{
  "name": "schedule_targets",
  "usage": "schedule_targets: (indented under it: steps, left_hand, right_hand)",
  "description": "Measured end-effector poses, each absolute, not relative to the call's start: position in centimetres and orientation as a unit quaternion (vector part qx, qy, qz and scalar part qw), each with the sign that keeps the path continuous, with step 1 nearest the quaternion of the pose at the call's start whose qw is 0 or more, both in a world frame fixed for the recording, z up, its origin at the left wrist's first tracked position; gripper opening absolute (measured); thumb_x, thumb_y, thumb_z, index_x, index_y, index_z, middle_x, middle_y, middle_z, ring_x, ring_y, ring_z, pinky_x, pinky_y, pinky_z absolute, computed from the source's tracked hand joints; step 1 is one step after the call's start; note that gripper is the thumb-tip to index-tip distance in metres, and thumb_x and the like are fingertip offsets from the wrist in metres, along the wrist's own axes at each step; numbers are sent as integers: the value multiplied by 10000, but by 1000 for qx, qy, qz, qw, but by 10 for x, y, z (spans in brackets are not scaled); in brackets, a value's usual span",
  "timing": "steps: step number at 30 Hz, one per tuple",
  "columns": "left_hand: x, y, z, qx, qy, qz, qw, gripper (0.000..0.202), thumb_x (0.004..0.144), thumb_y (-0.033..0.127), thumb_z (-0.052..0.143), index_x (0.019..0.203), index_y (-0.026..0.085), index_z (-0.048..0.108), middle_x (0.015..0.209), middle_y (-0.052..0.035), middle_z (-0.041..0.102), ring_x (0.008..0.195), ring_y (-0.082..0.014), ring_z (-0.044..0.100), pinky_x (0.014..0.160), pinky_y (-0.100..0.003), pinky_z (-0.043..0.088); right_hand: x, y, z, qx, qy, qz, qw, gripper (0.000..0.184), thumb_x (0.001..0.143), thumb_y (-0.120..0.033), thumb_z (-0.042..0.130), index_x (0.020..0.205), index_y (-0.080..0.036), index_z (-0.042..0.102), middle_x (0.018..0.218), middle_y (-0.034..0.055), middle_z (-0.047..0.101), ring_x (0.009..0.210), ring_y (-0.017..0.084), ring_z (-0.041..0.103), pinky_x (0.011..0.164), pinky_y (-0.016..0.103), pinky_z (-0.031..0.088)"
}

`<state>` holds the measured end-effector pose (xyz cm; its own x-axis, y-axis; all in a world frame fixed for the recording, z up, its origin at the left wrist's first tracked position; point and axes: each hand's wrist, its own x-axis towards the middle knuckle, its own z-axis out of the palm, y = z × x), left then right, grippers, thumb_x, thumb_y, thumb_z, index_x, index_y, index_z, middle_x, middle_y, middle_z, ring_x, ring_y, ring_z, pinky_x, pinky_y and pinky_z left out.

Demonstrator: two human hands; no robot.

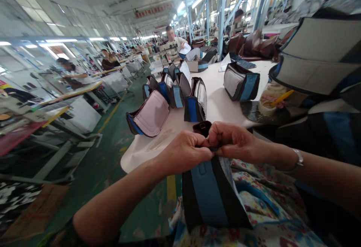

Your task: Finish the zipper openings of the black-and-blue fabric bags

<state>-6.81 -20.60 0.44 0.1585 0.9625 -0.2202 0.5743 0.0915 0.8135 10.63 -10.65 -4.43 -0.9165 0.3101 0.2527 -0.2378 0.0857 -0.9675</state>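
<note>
Both hands pinch one bag (210,194)

Head view: the bag, blue-striped, is at five o'clock; left hand (187,147) and right hand (239,141) are pinched narrow together on its top. Edge-fitting seems in hand; the next move likely calls for steady pressure.

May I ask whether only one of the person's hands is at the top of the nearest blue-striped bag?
No, the left hand and right hand meet at the top of the bag, fingers pinched together.
</note>
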Motion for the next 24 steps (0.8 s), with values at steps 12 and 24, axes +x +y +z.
schedule_targets:
  steps: [12, 24]
  left_hand:
    - [-71, -210, -9, 605, 557, 275, 499, 131, 788, 250, 537, 749, 136, 588, 657, 40, 399, 607, -96, 343, 550, -255, 244]
    - [-66, -212, -5, 620, 561, 278, 473, 173, 788, 239, 545, 802, 112, 662, 679, 15, 487, 636, -115, 409, 565, -244, 298]
  right_hand:
    - [115, -110, -36, -24, -721, 665, 192, 160, 818, -150, 606, 942, -139, 506, 857, 9, 518, 736, 98, 462, 617, 207, 378]
    - [110, -117, -37, -84, -705, 674, 205, 172, 731, -133, 602, 876, -156, 510, 789, -6, 517, 686, 106, 438, 569, 214, 343]
